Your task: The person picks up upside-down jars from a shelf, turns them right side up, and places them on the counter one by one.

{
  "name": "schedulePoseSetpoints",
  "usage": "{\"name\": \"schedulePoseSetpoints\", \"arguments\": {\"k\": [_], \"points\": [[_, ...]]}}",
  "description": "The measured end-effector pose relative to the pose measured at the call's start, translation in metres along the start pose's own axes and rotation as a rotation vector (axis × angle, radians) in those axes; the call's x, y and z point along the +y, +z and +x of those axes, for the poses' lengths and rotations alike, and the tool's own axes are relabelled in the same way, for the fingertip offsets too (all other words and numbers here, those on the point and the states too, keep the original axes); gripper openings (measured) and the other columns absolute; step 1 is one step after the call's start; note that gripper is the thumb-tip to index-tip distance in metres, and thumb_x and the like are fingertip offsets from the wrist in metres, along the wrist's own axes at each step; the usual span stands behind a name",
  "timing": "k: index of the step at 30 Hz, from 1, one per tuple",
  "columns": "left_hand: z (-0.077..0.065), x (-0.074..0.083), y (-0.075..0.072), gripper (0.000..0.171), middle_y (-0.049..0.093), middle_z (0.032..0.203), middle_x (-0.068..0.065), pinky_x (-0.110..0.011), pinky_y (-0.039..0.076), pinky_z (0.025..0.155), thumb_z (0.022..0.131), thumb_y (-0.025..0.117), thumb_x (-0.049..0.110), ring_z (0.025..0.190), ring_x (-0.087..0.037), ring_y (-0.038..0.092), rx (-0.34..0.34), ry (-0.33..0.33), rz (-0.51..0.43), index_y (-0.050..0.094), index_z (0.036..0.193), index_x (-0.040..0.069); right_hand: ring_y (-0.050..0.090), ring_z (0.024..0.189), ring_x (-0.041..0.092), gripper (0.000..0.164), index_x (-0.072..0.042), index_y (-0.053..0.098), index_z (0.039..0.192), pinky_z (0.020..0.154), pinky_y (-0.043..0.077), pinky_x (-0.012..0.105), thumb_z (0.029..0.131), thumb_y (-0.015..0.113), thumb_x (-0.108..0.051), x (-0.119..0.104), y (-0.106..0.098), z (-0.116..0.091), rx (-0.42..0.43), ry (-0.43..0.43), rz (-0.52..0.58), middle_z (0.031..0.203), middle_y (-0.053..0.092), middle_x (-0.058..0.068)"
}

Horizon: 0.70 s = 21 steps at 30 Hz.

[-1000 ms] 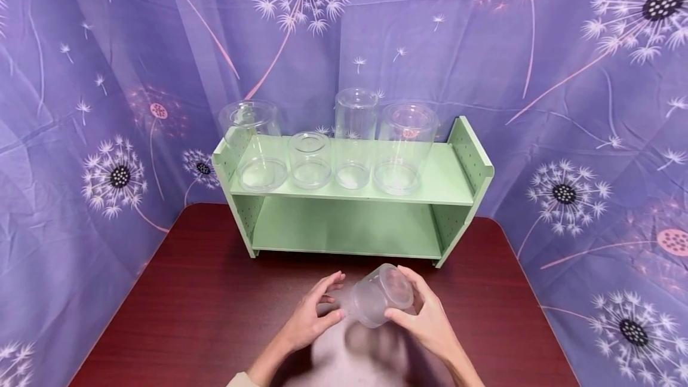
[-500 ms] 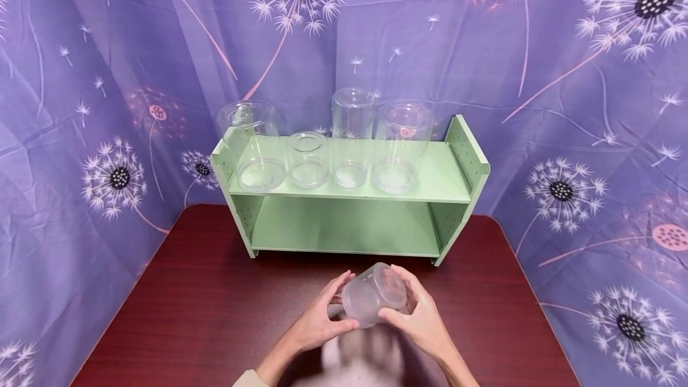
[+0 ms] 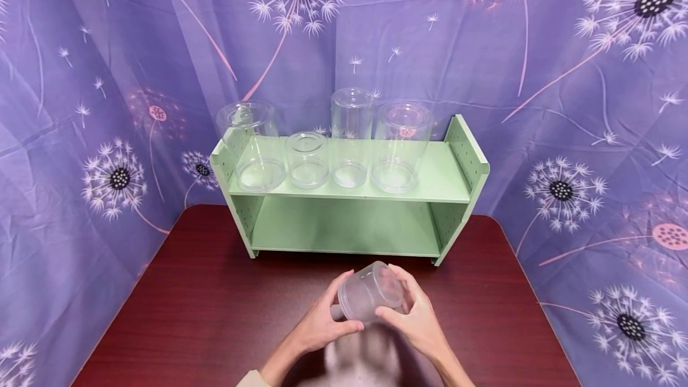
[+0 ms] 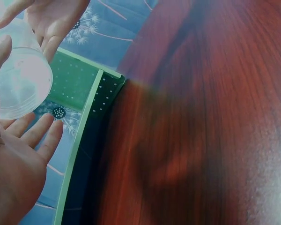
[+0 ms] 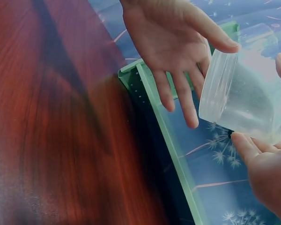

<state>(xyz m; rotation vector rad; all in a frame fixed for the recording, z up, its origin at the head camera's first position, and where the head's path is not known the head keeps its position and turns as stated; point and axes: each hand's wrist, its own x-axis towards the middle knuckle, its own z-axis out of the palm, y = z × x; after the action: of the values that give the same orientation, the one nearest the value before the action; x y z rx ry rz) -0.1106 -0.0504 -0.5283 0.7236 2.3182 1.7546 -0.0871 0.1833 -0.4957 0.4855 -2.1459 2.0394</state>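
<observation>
A clear, frosted-looking plastic jar (image 3: 365,296) is held tilted above the table, in front of the shelf. My right hand (image 3: 418,320) grips it from the right, thumb on the near side and fingers behind. On the other side my left hand (image 3: 318,320) has its thumb and fingers spread about the ridged end. In the right wrist view, the left thumb touches the rim of the jar (image 5: 248,96) while the left hand's fingers (image 5: 183,101) extend fairly straight. The left wrist view shows the jar's round end (image 4: 25,84) facing the left palm.
A green two-tier shelf (image 3: 344,226) stands at the back of the dark red table (image 3: 188,315). Along its top are several clear jars: a wide one (image 3: 258,154), a short one (image 3: 307,163), a tall narrow one (image 3: 352,142) and another wide one (image 3: 400,151). Purple dandelion-print cloth (image 3: 376,28) hangs behind.
My left hand has come in from the left, from apart from the jar to around its ridged end. The right hand has carried the jar slightly left. The shelf jars stay put.
</observation>
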Motion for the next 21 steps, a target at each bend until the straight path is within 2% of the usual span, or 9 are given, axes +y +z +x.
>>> {"name": "schedulePoseSetpoints", "arguments": {"k": [8, 13, 15, 19, 21], "points": [[0.000, 0.000, -0.002, 0.091, 0.051, 0.145, -0.017, -0.035, 0.055, 0.092, 0.085, 0.083, 0.012, 0.117, -0.027, 0.061, 0.003, 0.003, -0.207, 0.032, 0.160, 0.014, 0.050, 0.133, 0.006, 0.078, 0.007, 0.039, 0.150, 0.106, 0.043, 0.017, 0.083, 0.078, 0.011, 0.002, -0.001, 0.002, -0.053, -0.001, 0.015, 0.149, 0.047, 0.030], [-0.001, 0.002, -0.005, 0.090, 0.048, 0.149, -0.017, -0.036, 0.054, 0.096, 0.085, 0.082, 0.011, 0.123, -0.031, 0.059, 0.009, 0.006, -0.237, 0.032, 0.160, 0.011, 0.050, 0.133, 0.005, 0.078, 0.006, 0.039, 0.152, 0.106, 0.042, 0.016, 0.085, 0.077, 0.009, 0.000, -0.004, 0.003, -0.081, -0.011, -0.020, 0.149, 0.047, 0.030], [-0.001, 0.002, -0.007, 0.091, 0.047, 0.150, -0.020, -0.037, 0.053, 0.098, 0.085, 0.081, 0.011, 0.125, -0.034, 0.058, 0.003, 0.012, -0.240, 0.030, 0.160, 0.009, 0.051, 0.133, 0.006, 0.076, 0.005, 0.039, 0.153, 0.107, 0.042, 0.017, 0.086, 0.076, 0.009, -0.001, -0.006, 0.005, -0.092, -0.045, -0.038, 0.148, 0.048, 0.030], [-0.003, 0.003, -0.012, 0.093, 0.046, 0.148, -0.025, -0.039, 0.054, 0.098, 0.085, 0.081, 0.010, 0.125, -0.039, 0.057, 0.001, 0.015, -0.246, 0.027, 0.161, 0.007, 0.055, 0.131, 0.017, 0.071, 0.010, 0.039, 0.151, 0.106, 0.048, 0.026, 0.087, 0.069, 0.016, -0.002, -0.013, 0.011, -0.124, -0.163, -0.025, 0.145, 0.050, 0.030], [-0.005, 0.004, -0.015, 0.093, 0.046, 0.146, -0.027, -0.040, 0.055, 0.098, 0.085, 0.080, 0.009, 0.125, -0.042, 0.057, 0.004, 0.022, -0.257, 0.026, 0.161, 0.006, 0.057, 0.130, 0.021, 0.069, 0.012, 0.039, 0.150, 0.106, 0.049, 0.029, 0.087, 0.067, 0.018, -0.004, -0.018, 0.013, -0.123, -0.211, -0.034, 0.145, 0.053, 0.026]]}}
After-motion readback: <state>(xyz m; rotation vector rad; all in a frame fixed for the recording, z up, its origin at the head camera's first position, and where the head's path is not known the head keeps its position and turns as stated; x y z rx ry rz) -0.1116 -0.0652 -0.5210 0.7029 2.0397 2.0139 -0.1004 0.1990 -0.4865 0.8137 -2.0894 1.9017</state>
